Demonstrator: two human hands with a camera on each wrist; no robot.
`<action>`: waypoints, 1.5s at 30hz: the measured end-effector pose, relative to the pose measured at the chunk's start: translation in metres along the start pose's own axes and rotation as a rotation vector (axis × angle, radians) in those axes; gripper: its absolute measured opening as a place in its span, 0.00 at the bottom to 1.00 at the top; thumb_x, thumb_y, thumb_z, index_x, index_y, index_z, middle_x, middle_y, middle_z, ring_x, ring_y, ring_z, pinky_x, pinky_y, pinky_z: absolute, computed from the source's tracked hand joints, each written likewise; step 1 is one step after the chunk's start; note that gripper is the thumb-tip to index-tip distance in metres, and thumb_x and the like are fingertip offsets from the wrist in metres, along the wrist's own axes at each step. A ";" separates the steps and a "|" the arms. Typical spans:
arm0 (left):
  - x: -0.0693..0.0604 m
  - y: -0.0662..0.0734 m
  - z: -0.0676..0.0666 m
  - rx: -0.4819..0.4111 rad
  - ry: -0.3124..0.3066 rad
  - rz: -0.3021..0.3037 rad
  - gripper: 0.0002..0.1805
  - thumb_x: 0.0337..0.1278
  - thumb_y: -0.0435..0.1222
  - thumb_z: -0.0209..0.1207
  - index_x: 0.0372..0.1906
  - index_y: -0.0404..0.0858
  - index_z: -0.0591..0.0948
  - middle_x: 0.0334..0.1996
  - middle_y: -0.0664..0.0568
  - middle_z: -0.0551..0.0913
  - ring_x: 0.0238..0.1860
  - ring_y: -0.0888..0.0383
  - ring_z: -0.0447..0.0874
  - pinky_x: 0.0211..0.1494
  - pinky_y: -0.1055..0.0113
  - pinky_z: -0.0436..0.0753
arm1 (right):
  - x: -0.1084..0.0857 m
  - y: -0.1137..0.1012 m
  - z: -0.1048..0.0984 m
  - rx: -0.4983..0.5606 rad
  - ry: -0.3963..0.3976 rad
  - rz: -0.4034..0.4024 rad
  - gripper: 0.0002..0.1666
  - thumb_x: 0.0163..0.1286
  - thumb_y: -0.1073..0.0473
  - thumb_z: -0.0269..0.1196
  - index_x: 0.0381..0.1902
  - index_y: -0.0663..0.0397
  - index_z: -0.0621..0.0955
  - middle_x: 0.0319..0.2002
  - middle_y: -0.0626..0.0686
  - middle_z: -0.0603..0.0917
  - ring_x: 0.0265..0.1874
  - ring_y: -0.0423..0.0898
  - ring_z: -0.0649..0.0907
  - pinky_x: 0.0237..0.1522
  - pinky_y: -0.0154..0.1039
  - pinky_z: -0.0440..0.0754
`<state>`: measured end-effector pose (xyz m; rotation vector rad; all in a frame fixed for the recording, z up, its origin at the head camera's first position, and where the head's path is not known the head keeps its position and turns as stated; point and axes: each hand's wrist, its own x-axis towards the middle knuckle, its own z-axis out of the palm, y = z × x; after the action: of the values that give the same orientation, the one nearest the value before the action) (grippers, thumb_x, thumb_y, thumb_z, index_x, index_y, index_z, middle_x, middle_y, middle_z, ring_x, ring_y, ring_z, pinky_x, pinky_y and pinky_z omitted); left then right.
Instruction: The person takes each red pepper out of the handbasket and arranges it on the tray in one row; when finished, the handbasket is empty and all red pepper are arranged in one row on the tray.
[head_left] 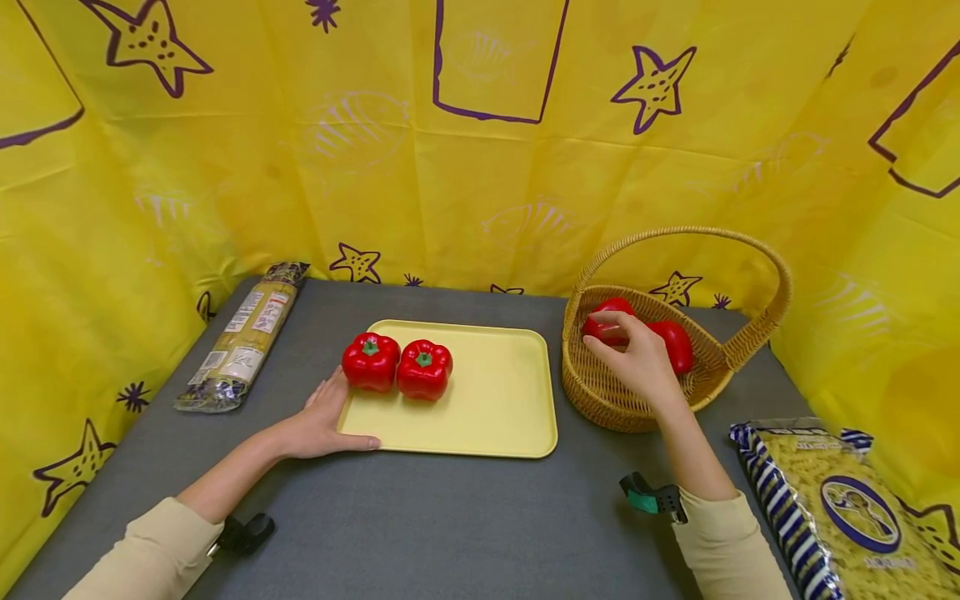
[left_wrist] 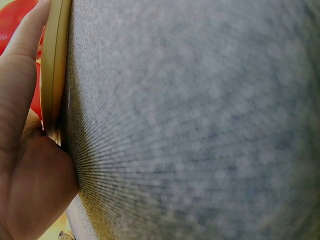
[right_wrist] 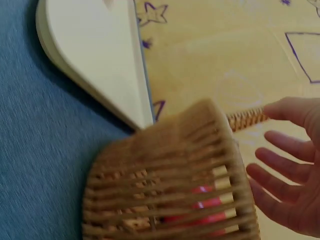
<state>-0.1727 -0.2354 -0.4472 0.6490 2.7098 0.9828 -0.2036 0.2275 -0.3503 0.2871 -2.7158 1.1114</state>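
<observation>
Two red bell peppers (head_left: pixel 371 361) (head_left: pixel 424 370) sit side by side on the left part of a yellow tray (head_left: pixel 495 400). My left hand (head_left: pixel 321 423) rests at the tray's left corner, its thumb stretched along the near edge; the left wrist view shows the hand against the tray's rim (left_wrist: pixel 55 70). Over a wicker basket (head_left: pixel 600 404) hovers my right hand (head_left: pixel 636 354), its fingers loosely bent with nothing between them in the right wrist view. Inside the basket lie red peppers (head_left: pixel 678 346), partly hidden behind that hand.
A long pack of noodles (head_left: pixel 247 333) lies at the back left. At the front right is a bag of pasta (head_left: pixel 855 517). The basket's tall handle (head_left: pixel 690 231) arches up before a yellow patterned curtain (head_left: pixel 480 183). Grey cloth (head_left: pixel 450 525) covers the table.
</observation>
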 end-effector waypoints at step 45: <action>0.001 -0.002 0.001 0.006 -0.005 -0.002 0.63 0.47 0.57 0.69 0.77 0.37 0.41 0.76 0.36 0.40 0.74 0.33 0.31 0.65 0.28 0.37 | 0.014 0.081 -0.028 -0.396 0.055 0.301 0.49 0.58 0.50 0.70 0.68 0.67 0.60 0.63 0.74 0.62 0.59 0.73 0.62 0.47 0.76 0.68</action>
<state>-0.1735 -0.2359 -0.4486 0.6484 2.7091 0.9716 -0.2345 0.3025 -0.3810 -0.2145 -2.9097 0.6004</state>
